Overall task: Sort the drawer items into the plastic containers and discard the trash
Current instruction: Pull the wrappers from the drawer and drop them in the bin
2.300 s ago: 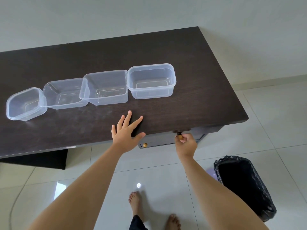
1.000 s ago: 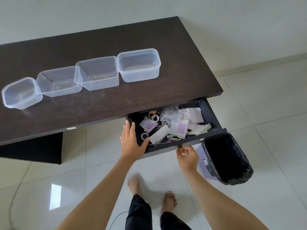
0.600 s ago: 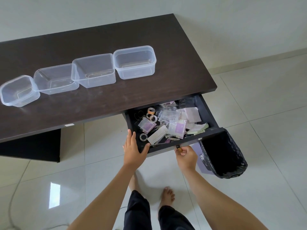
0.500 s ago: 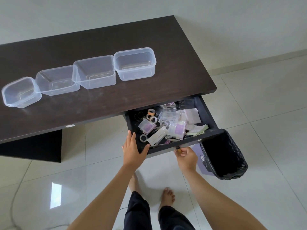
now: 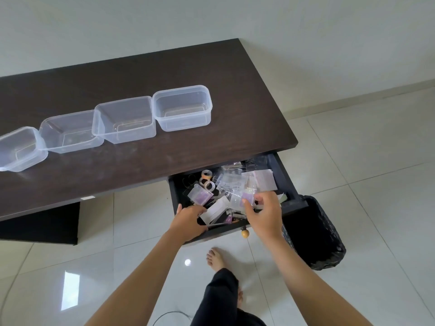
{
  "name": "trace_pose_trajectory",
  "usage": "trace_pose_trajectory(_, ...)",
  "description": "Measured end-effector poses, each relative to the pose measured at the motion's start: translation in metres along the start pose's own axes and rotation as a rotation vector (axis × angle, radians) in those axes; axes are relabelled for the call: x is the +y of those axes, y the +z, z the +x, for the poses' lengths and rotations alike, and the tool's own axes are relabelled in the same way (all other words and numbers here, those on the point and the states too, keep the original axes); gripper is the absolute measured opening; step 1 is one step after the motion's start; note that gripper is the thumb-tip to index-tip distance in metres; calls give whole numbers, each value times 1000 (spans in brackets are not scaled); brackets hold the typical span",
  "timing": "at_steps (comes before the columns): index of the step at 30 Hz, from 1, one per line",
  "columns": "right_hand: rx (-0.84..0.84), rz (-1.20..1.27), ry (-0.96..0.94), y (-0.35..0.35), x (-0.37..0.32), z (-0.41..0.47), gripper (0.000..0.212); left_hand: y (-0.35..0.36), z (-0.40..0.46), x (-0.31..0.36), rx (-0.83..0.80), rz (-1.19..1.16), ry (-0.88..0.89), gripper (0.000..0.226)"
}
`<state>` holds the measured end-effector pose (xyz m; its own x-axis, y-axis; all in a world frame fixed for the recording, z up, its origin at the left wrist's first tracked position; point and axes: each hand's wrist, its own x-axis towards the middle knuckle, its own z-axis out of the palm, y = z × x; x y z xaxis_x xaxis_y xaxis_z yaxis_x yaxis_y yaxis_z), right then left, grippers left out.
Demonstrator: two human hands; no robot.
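Drawer items (image 5: pixel 231 191) fill the open drawer (image 5: pixel 286 177) that juts out from under the dark desk (image 5: pixel 146 74), and nothing has been sorted yet. Nearest the person, the left hand (image 5: pixel 189 222) lies over the drawer's front left corner with its fingers curled down into the clutter; whether it grips anything cannot be told. The right hand (image 5: pixel 264 212) reaches in beside it, fingers half closed around a small clear packet with a purple patch (image 5: pixel 247 197), seemingly at the point of pinching it. A round wooden knob (image 5: pixel 244 233) hangs below the drawer front, and a black-lined trash bin (image 5: pixel 315 234) stands on the tiles just right of the drawer. The pile looks light and loose: thin plastic sachets, white paper slips (image 5: pixel 215 209) and small tape rolls (image 5: pixel 208 181). The sachets are probably slick and floppy, so a fingertip pinch at an edge or corner should suit them, while the rolls are stiffer and could be hooked through the hole. Farther off, four clear plastic containers (image 5: pixel 183 107) stand in a touching row on the desktop, all empty, the leftmost tilted.
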<state>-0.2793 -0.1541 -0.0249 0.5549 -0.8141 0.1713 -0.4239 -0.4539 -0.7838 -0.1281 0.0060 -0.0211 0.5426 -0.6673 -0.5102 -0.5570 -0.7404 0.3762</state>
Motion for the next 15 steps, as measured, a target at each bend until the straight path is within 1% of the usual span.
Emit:
trace_pose_trajectory(2, -128, -34, 69, 5, 2, 22, 31, -2, 6, 2, -75, 13, 34, 48)
trace_pose_trajectory(4, -255, -86, 126, 11, 5, 39, 43, -5, 12, 4, -109, -41, -2, 38)
trace_pose_trajectory(7, -394, -269, 88, 20, 14, 63, 60, -7, 22, 7, -79, -26, -42, 25)
trace_pose_trajectory(8, -456, -354, 90, 24, 16, 69, 72, -6, 27, 7, -48, -31, -48, 23)
trace_pose_trajectory(11, -692, -565, 166, 31, 18, 82, 115, -1, 44, 8, 37, -75, -36, 22)
trace_pose_trajectory(13, -823, -630, 160, 36, 20, 89, 130, 3, 56, 10, 72, -97, 7, 30)
trace_pose_trajectory(14, -872, -647, 147, 40, 21, 92, 134, 5, 61, 13, 74, -107, 18, 43)
trace_pose_trajectory(15, -912, -665, 132, 43, 22, 94, 135, 7, 64, 16, 70, -109, 33, 60)
